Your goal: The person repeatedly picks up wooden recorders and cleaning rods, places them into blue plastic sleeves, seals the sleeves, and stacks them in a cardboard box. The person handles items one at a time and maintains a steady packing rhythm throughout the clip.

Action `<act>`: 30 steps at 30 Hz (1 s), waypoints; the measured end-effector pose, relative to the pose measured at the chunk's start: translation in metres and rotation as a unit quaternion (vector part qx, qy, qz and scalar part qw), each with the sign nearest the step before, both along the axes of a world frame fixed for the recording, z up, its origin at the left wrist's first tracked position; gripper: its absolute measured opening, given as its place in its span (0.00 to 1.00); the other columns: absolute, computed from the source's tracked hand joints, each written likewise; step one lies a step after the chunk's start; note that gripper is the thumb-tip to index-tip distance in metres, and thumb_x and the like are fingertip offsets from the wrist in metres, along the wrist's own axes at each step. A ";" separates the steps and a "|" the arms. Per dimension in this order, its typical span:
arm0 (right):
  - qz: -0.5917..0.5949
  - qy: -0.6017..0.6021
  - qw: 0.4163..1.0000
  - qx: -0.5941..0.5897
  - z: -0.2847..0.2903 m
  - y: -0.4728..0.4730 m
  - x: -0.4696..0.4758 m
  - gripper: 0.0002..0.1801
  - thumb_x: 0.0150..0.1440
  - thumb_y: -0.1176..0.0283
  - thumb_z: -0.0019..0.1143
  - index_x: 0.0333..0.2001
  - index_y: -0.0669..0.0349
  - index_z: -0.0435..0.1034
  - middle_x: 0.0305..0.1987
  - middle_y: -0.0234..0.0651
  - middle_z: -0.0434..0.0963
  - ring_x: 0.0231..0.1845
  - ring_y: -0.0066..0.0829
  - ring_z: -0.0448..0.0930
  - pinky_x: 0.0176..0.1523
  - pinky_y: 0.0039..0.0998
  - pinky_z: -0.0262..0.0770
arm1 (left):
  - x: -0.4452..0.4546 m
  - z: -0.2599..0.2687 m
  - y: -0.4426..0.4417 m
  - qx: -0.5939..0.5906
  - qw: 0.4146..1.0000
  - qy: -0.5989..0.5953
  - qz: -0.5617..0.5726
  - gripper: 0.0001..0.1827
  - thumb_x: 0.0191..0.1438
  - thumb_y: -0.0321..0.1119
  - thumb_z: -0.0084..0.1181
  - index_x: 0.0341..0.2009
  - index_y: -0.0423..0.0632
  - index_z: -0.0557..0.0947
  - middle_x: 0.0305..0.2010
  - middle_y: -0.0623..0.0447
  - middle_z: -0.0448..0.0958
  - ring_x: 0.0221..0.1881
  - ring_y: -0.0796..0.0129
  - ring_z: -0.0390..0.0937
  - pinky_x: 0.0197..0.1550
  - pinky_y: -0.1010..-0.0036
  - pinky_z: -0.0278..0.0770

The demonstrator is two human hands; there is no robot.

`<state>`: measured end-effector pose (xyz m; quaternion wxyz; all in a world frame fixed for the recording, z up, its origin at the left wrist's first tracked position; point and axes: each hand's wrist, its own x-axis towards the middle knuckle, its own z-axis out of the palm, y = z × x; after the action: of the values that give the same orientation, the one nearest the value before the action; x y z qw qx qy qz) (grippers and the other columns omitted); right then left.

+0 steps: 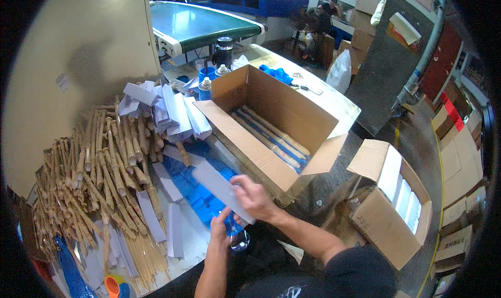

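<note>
A long folded white paper piece (217, 184) slants in front of me. My right hand (252, 198) grips its near end from above. My left hand (220, 229) pinches the paper's lower edge, thumb up. Blue plastic wrapping (188, 184) lies beneath on the white table, and a shiny clear-and-blue plastic end (238, 241) shows just beside my left hand; whether that hand also holds it is unclear. To the left is a large heap of brown ringed sticks (113, 149), some in clear plastic. Folded white papers (172, 110) are piled on its far side.
An open cardboard box (270, 141) holding several brown sticks (270, 129) and blue strips stands ahead. Spray cans (204, 88) and a dark flask (224, 51) stand behind it. Another box (387, 223) with white packs sits right. Thin sticks (146, 259) lie near the front edge.
</note>
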<state>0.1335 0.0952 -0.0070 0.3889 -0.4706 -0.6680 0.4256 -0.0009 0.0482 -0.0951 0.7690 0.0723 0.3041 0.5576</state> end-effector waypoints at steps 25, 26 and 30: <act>-0.076 -0.083 0.994 -0.015 -0.038 -0.094 0.051 0.06 0.61 0.73 0.51 0.36 0.65 0.71 0.26 0.43 0.76 0.25 0.31 0.77 0.31 0.31 0.72 | 0.004 0.042 0.040 0.023 0.984 0.012 0.179 0.18 0.59 0.35 0.55 0.52 0.44 0.71 0.40 0.46 0.77 0.44 0.57 0.78 0.46 0.60 0.81; -0.069 -0.096 0.993 0.009 -0.038 -0.092 0.047 0.06 0.61 0.73 0.51 0.36 0.64 0.71 0.26 0.43 0.76 0.25 0.34 0.77 0.31 0.31 0.73 | 0.005 0.044 0.037 0.026 0.987 0.027 0.156 0.18 0.58 0.34 0.56 0.51 0.44 0.71 0.41 0.45 0.77 0.44 0.55 0.79 0.44 0.61 0.81; -0.078 -0.103 0.991 0.028 -0.042 -0.079 0.032 0.05 0.61 0.74 0.50 0.38 0.65 0.69 0.26 0.40 0.75 0.25 0.31 0.76 0.31 0.30 0.72 | 0.011 0.042 0.024 0.058 0.991 0.037 0.115 0.18 0.59 0.33 0.56 0.52 0.44 0.71 0.39 0.47 0.78 0.43 0.59 0.79 0.44 0.64 0.81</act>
<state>0.1650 0.0163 -0.0486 0.3633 -0.5510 -0.6775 0.3246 0.0104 0.0725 -0.0530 0.6828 0.1025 0.3055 0.6557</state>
